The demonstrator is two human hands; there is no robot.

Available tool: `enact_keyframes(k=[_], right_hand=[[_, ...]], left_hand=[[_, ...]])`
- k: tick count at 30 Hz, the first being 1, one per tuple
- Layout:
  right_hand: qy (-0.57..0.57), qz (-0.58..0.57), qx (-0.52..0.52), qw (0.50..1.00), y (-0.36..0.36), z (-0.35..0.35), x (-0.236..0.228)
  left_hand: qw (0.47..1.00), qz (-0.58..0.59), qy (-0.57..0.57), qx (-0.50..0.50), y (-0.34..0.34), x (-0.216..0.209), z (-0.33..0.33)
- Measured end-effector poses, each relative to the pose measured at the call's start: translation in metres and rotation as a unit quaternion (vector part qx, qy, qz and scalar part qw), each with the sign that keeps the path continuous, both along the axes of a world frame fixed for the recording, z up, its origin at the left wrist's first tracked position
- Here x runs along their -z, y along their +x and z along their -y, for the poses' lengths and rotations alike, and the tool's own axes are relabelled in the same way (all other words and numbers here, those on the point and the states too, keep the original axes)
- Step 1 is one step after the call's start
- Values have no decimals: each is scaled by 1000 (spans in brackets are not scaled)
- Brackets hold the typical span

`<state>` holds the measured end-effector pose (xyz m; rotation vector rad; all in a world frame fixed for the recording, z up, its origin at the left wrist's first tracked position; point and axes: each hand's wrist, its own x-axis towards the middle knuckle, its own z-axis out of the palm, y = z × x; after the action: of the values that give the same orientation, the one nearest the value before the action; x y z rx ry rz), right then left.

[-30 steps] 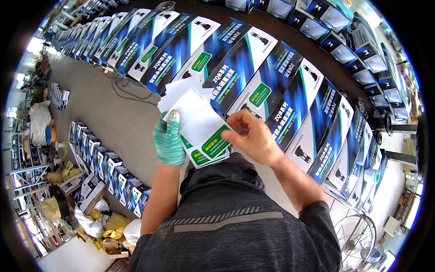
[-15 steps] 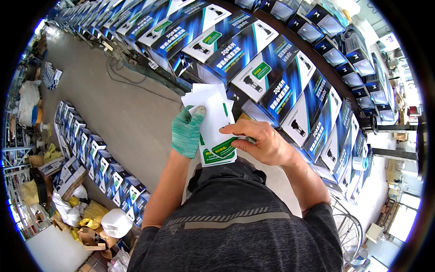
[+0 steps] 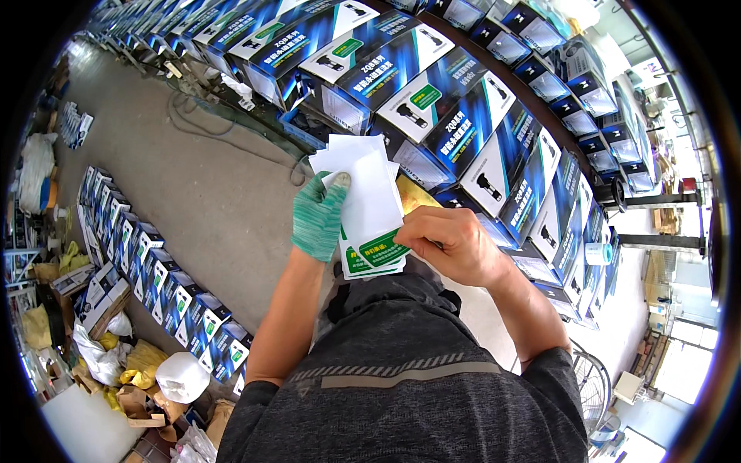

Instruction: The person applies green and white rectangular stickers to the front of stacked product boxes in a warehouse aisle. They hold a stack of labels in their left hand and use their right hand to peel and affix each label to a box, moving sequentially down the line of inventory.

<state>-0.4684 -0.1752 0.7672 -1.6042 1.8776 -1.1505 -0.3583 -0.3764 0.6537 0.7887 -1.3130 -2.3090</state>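
Observation:
My left hand point(image 3: 318, 216), in a green knitted glove, grips a loose stack of white paper sheets point(image 3: 367, 185) with the thumb lying over the top one. Near the lower end of the stack is a green label point(image 3: 380, 251) with white and yellow print, and more green shows at the edges beneath it. My bare right hand point(image 3: 455, 243) is closed in a pinch at the label's right end, its fingertips partly hidden. Close by on the right, a row of blue, black and white cartons point(image 3: 471, 143) stands; some carry a small green label point(image 3: 426, 96).
Another row of cartons point(image 3: 166, 282) lines the floor at left, beside bags, cardboard and a white plastic jug point(image 3: 183, 376). A cable point(image 3: 201, 127) lies on the grey floor point(image 3: 208, 193). A tape roll point(image 3: 598, 254) sits on the right cartons; a fan point(image 3: 590, 386) stands behind.
My right hand has shifted slightly right and down, its fingers closing into a pinch at the label's end. The label now lies more tilted. The cartons have slid left and up in view.

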Motion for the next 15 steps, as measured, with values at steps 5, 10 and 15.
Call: enact_keyframes(k=[5,10,15], right_hand=[[53,19,54,997,0,-12,-5],[-6,-14,6,1000,-18,-32,2],[-27,-20,-6,999,-38,-58,1]], left_hand=[[1000,-10,9,10,1,-13,-17],[1000,1,-22,19,-14,-7,-39],[999,22,-45,-10,-33,-10,-60]])
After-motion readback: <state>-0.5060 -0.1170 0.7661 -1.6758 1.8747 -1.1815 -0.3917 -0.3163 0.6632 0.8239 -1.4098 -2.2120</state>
